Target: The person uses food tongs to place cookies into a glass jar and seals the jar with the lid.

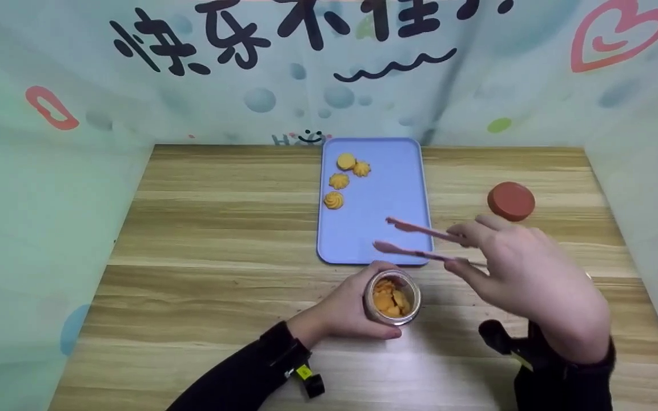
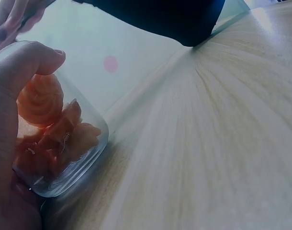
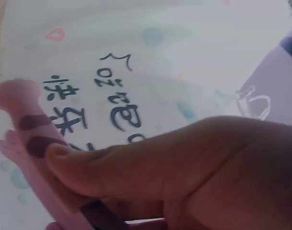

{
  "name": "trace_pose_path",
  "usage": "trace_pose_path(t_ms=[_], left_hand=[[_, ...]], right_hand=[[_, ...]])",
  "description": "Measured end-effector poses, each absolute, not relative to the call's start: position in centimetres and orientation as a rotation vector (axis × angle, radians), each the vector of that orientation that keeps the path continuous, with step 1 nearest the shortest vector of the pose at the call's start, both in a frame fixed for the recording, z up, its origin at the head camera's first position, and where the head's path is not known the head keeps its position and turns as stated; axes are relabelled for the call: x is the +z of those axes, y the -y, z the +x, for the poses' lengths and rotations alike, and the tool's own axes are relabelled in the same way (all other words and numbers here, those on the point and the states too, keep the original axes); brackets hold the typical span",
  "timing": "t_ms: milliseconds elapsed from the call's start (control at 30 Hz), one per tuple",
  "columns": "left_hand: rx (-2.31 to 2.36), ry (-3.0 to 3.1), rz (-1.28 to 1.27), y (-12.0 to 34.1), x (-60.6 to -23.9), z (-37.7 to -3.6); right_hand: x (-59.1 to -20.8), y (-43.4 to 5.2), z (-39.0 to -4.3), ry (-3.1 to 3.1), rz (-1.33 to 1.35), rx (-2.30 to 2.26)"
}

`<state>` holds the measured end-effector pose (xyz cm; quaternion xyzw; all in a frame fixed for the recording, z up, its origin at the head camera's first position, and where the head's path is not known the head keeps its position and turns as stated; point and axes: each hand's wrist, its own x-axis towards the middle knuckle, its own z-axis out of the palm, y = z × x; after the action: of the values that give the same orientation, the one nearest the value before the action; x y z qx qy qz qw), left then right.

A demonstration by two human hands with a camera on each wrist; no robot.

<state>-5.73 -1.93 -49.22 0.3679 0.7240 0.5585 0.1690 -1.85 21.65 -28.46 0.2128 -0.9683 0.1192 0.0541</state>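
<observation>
My left hand (image 1: 352, 305) grips a clear glass jar (image 1: 418, 298), its thumb and fingers round the sides. Inside the jar lie several golden cookies (image 1: 390, 299), which also show through the glass in the left wrist view. A pair of pink tongs (image 1: 414, 228) is pinched between the thumb and fingers of my right hand (image 1: 540, 274). The two arms of the tongs are spread apart, with nothing between their tips. Those tips hover over the near right part of the blue tray (image 1: 386, 200). Paw-shaped ends and dark bands on the tongs (image 3: 38, 127) appear in the right wrist view.
Several swirl-shaped cookies (image 1: 338, 181) lie along the tray's far left side. A round red lid (image 1: 512, 201) rests on the wooden table (image 1: 220, 228), right of the tray. Behind the table hangs a printed cloth backdrop (image 1: 209, 108), which also encloses the left and right sides.
</observation>
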Motion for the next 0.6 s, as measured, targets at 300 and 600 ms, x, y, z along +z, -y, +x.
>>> trace_pose_path(t_ms=[300, 600], left_hand=[[1.617, -2.001, 1.06, 2.1, -47.9, -5.6], [1.614, -2.016, 1.047, 1.9, -49.4, -5.8]], right_hand=[[-31.6, -21.7, -7.2, 2.922, 0.539, 0.449], [-37.4, -20.5, -13.2, 2.967, 0.28, 0.668]])
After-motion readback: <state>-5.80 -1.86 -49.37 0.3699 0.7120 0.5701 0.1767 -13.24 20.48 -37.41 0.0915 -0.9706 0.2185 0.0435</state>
